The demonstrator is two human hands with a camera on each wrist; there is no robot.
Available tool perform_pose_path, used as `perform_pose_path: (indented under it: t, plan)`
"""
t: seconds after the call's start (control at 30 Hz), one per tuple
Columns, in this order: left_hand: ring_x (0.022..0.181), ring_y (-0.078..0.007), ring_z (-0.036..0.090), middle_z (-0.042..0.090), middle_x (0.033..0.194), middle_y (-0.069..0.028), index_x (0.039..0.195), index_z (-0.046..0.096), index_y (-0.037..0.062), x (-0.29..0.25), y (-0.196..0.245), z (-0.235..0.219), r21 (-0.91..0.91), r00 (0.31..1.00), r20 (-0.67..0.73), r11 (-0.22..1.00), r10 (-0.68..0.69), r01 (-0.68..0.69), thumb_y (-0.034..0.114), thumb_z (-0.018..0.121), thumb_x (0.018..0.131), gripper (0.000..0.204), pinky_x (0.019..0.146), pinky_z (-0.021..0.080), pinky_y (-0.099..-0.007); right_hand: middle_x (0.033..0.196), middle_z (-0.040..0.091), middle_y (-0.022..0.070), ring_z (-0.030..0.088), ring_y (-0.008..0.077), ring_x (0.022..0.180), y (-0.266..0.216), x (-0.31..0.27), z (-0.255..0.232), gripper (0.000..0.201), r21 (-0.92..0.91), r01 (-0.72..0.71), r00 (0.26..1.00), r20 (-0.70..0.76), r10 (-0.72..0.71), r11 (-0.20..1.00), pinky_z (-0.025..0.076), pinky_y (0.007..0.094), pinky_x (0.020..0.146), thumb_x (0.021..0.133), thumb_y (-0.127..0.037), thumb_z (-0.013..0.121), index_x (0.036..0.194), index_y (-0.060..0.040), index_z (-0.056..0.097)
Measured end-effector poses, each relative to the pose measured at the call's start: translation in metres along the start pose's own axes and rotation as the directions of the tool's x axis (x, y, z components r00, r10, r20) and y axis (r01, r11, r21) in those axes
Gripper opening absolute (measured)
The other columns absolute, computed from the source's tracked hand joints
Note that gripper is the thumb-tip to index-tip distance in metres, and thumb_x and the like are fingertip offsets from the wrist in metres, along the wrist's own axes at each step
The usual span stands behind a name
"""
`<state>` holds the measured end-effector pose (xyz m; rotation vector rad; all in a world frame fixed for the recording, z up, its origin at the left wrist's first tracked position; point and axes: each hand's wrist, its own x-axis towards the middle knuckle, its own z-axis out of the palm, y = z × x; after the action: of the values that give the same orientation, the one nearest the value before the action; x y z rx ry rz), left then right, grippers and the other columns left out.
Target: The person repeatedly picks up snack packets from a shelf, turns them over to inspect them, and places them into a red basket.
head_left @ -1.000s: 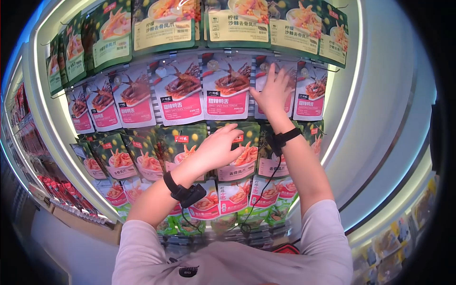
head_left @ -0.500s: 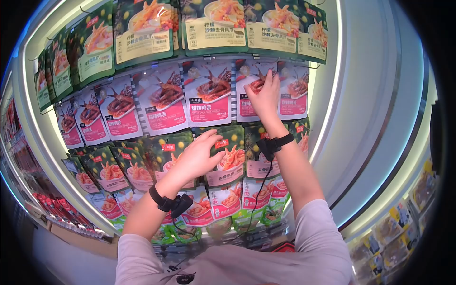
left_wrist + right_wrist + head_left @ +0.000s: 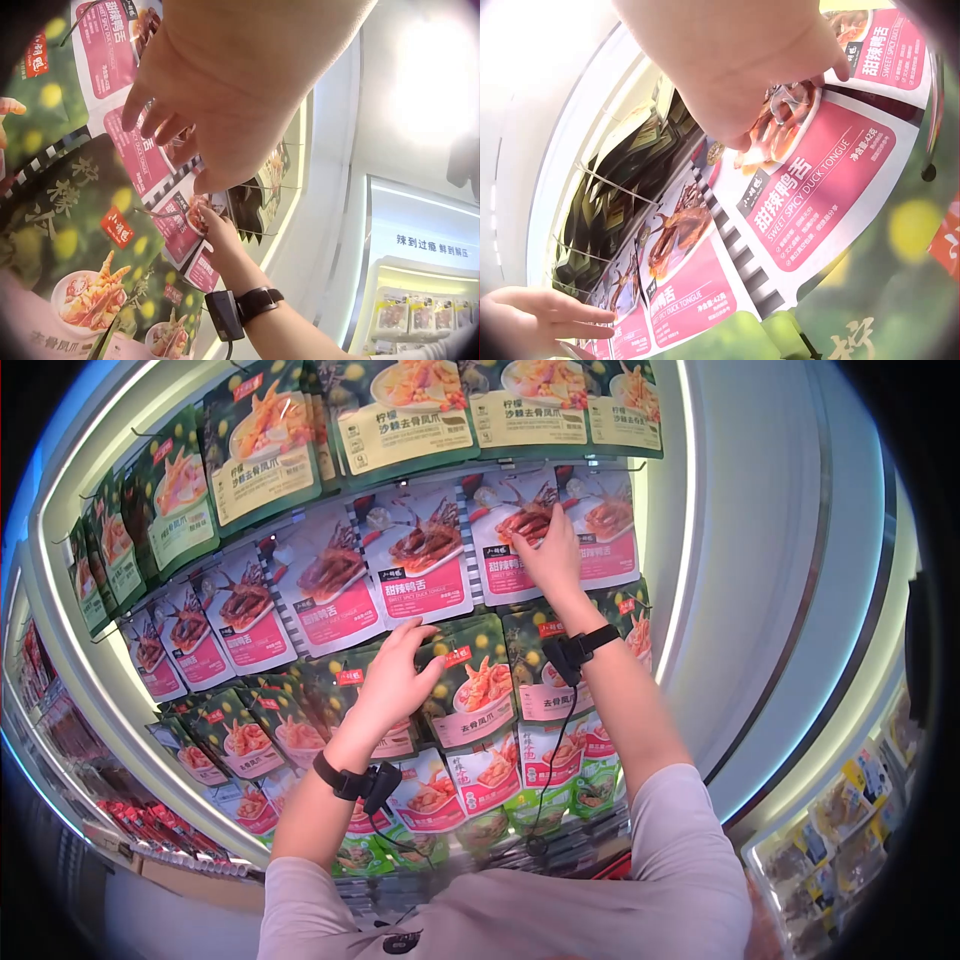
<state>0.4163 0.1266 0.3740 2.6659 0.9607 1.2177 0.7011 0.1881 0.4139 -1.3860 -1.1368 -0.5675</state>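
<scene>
Duck-tongue pouch [image 3: 505, 575], second fr. R in its row, partly hidden by R hand [image 3: 550, 558]: thumb and fingertips parted across it; can't tell whether they pinch. L hand [image 3: 395, 678], fingers loosely extended, holds nothing, lower L of pouch. Green boneless-chicken-feet pouches [image 3: 482, 698] hang below it; curved pale wall [image 3: 755, 510] lies to its R. Vs. 1 s ago, R-hand fingers, then spread, are drawn together.

Pic. on duck-tongue pkt [image 3: 508, 575] is partly covered by R hand [image 3: 553, 555]; pinch vs. mere touch can't be told. Green pkt [image 3: 337, 698] is part-hidden by L hand [image 3: 392, 680]. Top-row pkts [image 3: 405, 438] are cut off by head view's upper edge; text on far-R pkts [image 3: 845, 805] is too small to be read.
</scene>
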Motion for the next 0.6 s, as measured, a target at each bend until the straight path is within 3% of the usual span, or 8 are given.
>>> perform_pose_path:
  t: [0.2,0.27,0.33,0.4,0.6]
  plan:
    - [0.118,-0.0337,0.045,0.047,0.126,-0.0193,0.114,0.053,0.0017,0.005,-0.032,0.0,0.092,0.995,-0.079,0.993,-0.067,0.075,0.023,0.06,0.079,0.042,0.098,0.037,-0.0375,0.126,0.043,0.0219,0.043,0.0397,0.114,0.004,-0.003,0.002,0.08,0.01,0.025,0.999,0.022,-0.025,1.0,0.039,0.0471,0.091,0.072,-0.035,0.067,0.133,0.0005,0.03]
    - [0.115,-0.033,0.047,0.049,0.124,-0.0168,0.114,0.054,0.0026,0.006,-0.055,-0.009,0.185,0.962,-0.231,0.964,-0.146,0.191,0.023,0.058,0.079,0.041,0.095,0.039,-0.0386,0.125,0.043,0.0225,0.043,0.0399,0.113,0.004,-0.003,0.001,0.079,0.043,0.021,1.0,0.003,-0.021,0.999,0.039,0.0464,0.091,0.072,-0.034,0.067,0.133,0.001,0.03]
    - [0.109,-0.0344,0.05,0.051,0.117,-0.0201,0.114,0.052,-0.0012,0.009,-0.073,-0.027,0.147,0.917,-0.357,0.958,-0.18,0.246,0.019,0.059,0.078,0.041,0.094,0.04,-0.0391,0.125,0.043,0.0229,0.043,0.0397,0.113,0.005,0.0,0.001,0.079,0.073,0.011,0.998,0.053,-0.015,0.997,0.038,0.0453,0.092,0.072,-0.032,0.067,0.133,0.0015,0.03]
    - [0.109,-0.0349,0.05,0.052,0.114,-0.0217,0.114,0.052,-0.0025,0.012,-0.083,-0.041,0.15,0.875,-0.435,0.942,-0.211,0.301,0.019,0.059,0.078,0.043,0.093,0.04,-0.0389,0.124,0.044,0.023,0.044,0.039,0.113,0.004,-0.003,-0.004,0.079,0.067,0.079,0.996,-0.036,-0.077,0.995,0.037,0.0439,0.094,0.072,-0.031,0.067,0.133,0.002,0.03]
    - [0.109,-0.0343,0.051,0.053,0.116,-0.0228,0.113,0.054,-0.0033,0.026,-0.065,-0.052,0.031,0.872,-0.404,0.949,-0.276,0.315,0.025,0.061,0.078,0.046,0.093,0.04,-0.0368,0.124,0.045,0.0232,0.043,0.0385,0.114,-0.004,-0.006,-0.006,0.074,0.053,0.108,0.994,-0.022,-0.107,0.993,0.035,0.0425,0.096,0.075,-0.029,0.066,0.132,0.0034,0.032]
